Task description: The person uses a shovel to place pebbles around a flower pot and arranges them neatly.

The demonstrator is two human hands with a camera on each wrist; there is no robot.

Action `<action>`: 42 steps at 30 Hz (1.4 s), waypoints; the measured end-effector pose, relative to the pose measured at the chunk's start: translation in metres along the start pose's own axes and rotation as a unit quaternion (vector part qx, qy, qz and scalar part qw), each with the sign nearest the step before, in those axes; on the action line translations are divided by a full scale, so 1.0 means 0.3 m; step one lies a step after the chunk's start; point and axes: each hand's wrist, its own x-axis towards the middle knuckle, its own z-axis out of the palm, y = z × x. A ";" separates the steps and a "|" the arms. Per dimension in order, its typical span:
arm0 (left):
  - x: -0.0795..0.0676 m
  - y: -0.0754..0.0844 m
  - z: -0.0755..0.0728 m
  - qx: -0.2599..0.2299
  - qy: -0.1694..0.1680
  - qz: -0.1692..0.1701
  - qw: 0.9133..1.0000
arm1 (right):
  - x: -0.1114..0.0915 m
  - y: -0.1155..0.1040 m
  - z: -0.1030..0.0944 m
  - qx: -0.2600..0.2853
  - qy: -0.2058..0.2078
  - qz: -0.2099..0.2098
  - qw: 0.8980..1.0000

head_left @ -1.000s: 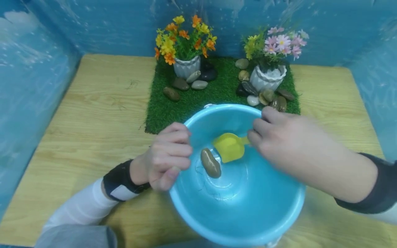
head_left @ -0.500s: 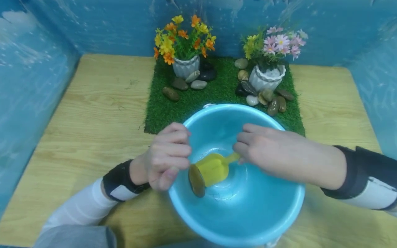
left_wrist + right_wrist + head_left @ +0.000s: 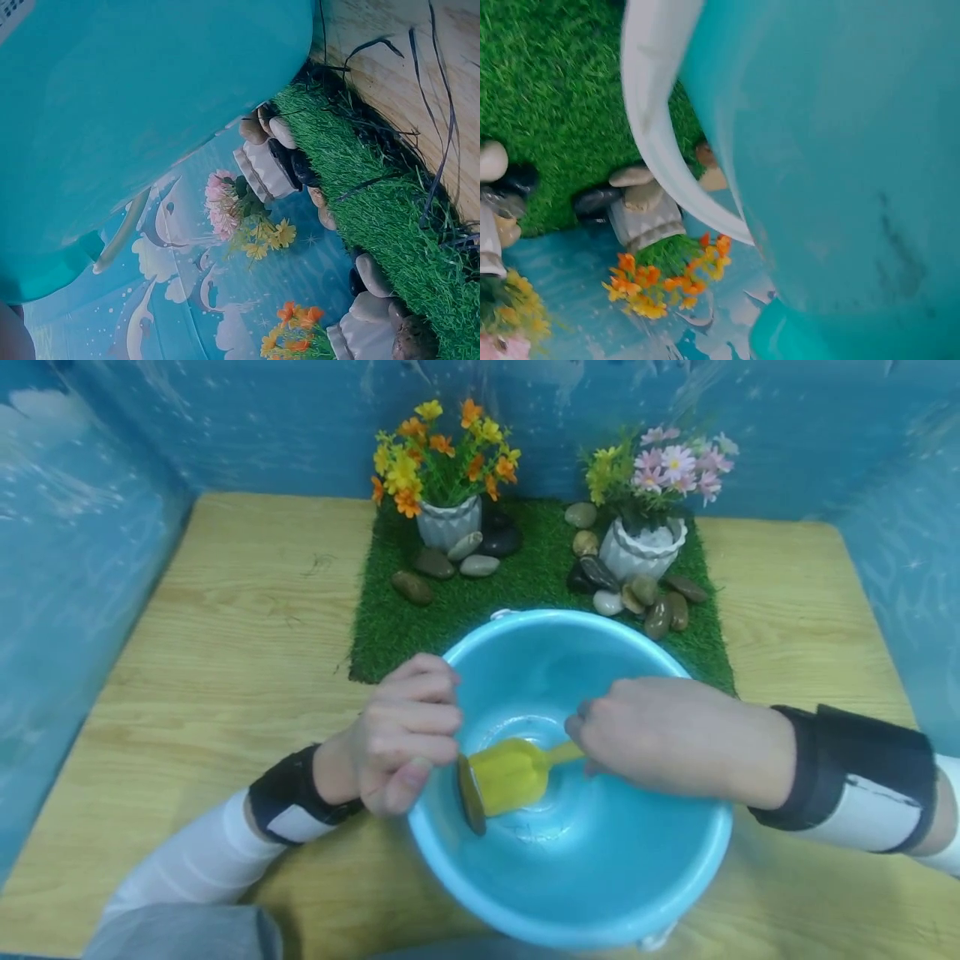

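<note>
A light blue bucket (image 3: pixel 626 868) stands tilted toward me in the head view, its open mouth facing up. My left hand (image 3: pixel 408 735) grips its left rim with curled fingers. Reaching inside from the right, my right hand (image 3: pixel 660 739) holds the handle of a small yellow toy shovel (image 3: pixel 512 775). At the shovel's front edge a brown stone (image 3: pixel 472 797) stands on its side against the bucket's left inner wall. Both wrist views are largely filled by the outside of the bucket (image 3: pixel 157 90); its white handle (image 3: pixel 649 112) hangs in the right wrist view.
Behind the bucket lies an artificial grass mat (image 3: pixel 532 560) on a wooden table (image 3: pixel 255 602). A pot of orange and yellow flowers (image 3: pixel 450 522) and a pot of pink flowers (image 3: pixel 641 552) stand on it, with several stones around them. Blue printed walls (image 3: pixel 300 427) enclose the table.
My right hand has moved down into the bucket with the shovel. The stone has shifted left from the bucket's bottom and turned up against its wall. My left hand stays on the rim.
</note>
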 end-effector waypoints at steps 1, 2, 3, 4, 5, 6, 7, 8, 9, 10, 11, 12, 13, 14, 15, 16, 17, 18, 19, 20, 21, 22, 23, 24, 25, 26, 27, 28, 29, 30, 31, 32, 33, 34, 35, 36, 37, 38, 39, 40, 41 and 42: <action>0.000 0.000 -0.001 0.000 0.000 0.000 1.000 | 0.000 -0.001 0.002 -0.003 0.005 -0.008 1.000; -0.001 0.000 -0.002 0.000 -0.001 0.000 1.000 | 0.000 -0.003 0.003 -0.005 0.010 -0.015 1.000; -0.001 0.000 -0.002 0.001 -0.001 0.000 1.000 | -0.001 -0.004 0.004 -0.009 0.016 -0.024 1.000; -0.001 0.000 -0.003 0.002 -0.001 0.001 1.000 | -0.003 -0.005 0.005 -0.015 0.024 -0.033 0.999; -0.001 -0.001 -0.004 0.002 -0.002 0.000 1.000 | -0.005 -0.004 0.005 -0.022 0.033 -0.043 0.998; -0.002 -0.001 -0.004 0.003 -0.002 -0.001 1.000 | -0.008 -0.002 0.005 -0.025 0.042 -0.049 0.998; -0.001 0.000 -0.005 0.002 -0.004 -0.002 1.000 | -0.012 0.000 0.005 -0.029 0.053 -0.056 0.997; -0.001 0.000 -0.005 0.002 -0.006 -0.003 1.000 | -0.017 0.003 0.005 -0.033 0.063 -0.063 0.995; -0.001 0.001 -0.005 0.001 -0.008 -0.004 1.000 | -0.024 0.007 0.003 -0.038 0.077 -0.071 0.994; 0.000 0.001 -0.005 0.000 -0.009 -0.005 1.000 | -0.032 0.012 0.002 -0.041 0.092 -0.080 0.992; 0.000 0.001 -0.005 -0.002 -0.010 -0.005 1.000 | -0.042 0.019 0.000 -0.042 0.109 -0.088 0.989; 0.001 0.001 -0.005 -0.003 -0.010 -0.005 1.000 | -0.053 0.026 -0.003 -0.043 0.125 -0.096 0.987; 0.001 0.001 -0.004 -0.003 -0.010 -0.004 1.000 | -0.066 0.035 -0.008 -0.043 0.140 -0.103 0.984; 0.002 0.001 -0.003 -0.004 -0.009 -0.003 1.000 | -0.081 0.045 -0.012 -0.041 0.153 -0.110 0.981; 0.003 0.001 -0.002 -0.005 -0.007 -0.002 1.000 | -0.097 0.055 -0.017 -0.038 0.164 -0.115 0.979; 0.003 0.000 -0.001 -0.005 -0.005 -0.001 1.000 | -0.111 0.064 -0.022 -0.033 0.172 -0.118 0.977; 0.003 0.000 0.000 -0.006 -0.004 0.000 1.000 | -0.125 0.073 -0.027 -0.029 0.181 -0.122 0.975; 0.003 -0.001 0.001 -0.006 -0.002 0.000 1.000 | -0.139 0.082 -0.032 -0.022 0.188 -0.125 0.974; 0.002 -0.001 0.002 -0.006 -0.001 0.001 1.000 | -0.152 0.090 -0.036 -0.014 0.195 -0.130 0.972; 0.002 -0.001 0.003 -0.006 0.000 0.000 1.000 | -0.162 0.098 -0.039 -0.006 0.202 -0.137 0.970; 0.002 -0.001 0.004 -0.006 0.001 0.000 1.000 | -0.171 0.104 -0.043 0.003 0.208 -0.141 0.968; 0.001 -0.001 0.004 -0.006 0.002 0.001 1.000 | -0.179 0.110 -0.044 0.013 0.214 -0.145 0.966; 0.001 -0.002 0.005 -0.006 0.003 0.001 1.000 | -0.187 0.116 -0.045 0.020 0.217 -0.145 0.965; 0.001 -0.001 0.006 -0.006 0.004 0.002 1.000 | -0.195 0.124 -0.042 0.028 0.218 -0.144 0.965; 0.000 -0.002 0.004 -0.006 0.005 0.002 1.000 | -0.200 0.134 -0.037 0.035 0.215 -0.143 0.965; -0.001 -0.002 0.002 -0.005 0.006 0.002 1.000 | -0.206 0.152 -0.024 0.038 0.209 -0.136 0.968; -0.002 -0.002 0.001 -0.004 0.007 0.002 1.000 | -0.213 0.179 -0.001 0.042 0.203 -0.132 0.969; -0.002 -0.001 0.002 -0.003 0.008 0.002 1.000 | -0.223 0.213 0.028 0.046 0.197 -0.127 0.971; -0.003 -0.001 0.003 -0.003 0.009 0.003 1.000 | -0.236 0.276 0.080 0.049 0.191 -0.130 0.972; -0.003 0.000 0.005 -0.002 0.009 0.002 1.000 | -0.248 0.341 0.132 0.052 0.188 -0.140 0.971; -0.003 0.000 0.006 0.000 0.010 0.001 1.000 | -0.261 0.384 0.167 0.056 0.183 -0.135 0.972; -0.003 0.001 0.007 0.001 0.010 0.001 1.000 | -0.275 0.421 0.196 0.057 0.183 -0.129 0.973; -0.003 0.001 0.007 0.001 0.011 0.002 1.000 | -0.289 0.454 0.219 0.062 0.188 -0.126 0.972; -0.003 0.000 0.007 0.001 0.012 0.003 1.000 | -0.301 0.459 0.216 0.067 0.200 -0.124 0.970; -0.003 0.000 0.007 0.001 0.012 0.004 1.000 | -0.314 0.461 0.209 0.062 0.211 -0.112 0.969; -0.003 0.000 0.007 0.001 0.012 0.004 1.000 | -0.324 0.428 0.174 0.058 0.224 -0.090 0.969; -0.003 0.000 0.007 0.001 0.013 0.005 1.000 | -0.333 0.390 0.135 0.052 0.237 -0.057 0.968; -0.003 0.000 0.006 0.000 0.012 0.005 1.000 | -0.341 0.370 0.110 0.044 0.256 -0.034 0.965; -0.003 0.000 0.006 0.000 0.012 0.005 1.000 | -0.347 0.353 0.087 0.037 0.274 -0.010 0.961; -0.004 0.000 0.005 0.001 0.010 0.003 1.000 | -0.353 0.332 0.063 0.030 0.288 0.019 0.957; -0.005 0.001 0.005 0.001 0.008 0.001 1.000 | -0.359 0.333 0.055 0.020 0.293 0.056 0.954; -0.006 0.001 0.005 0.001 0.006 -0.001 1.000 | -0.363 0.333 0.046 0.018 0.302 0.085 0.949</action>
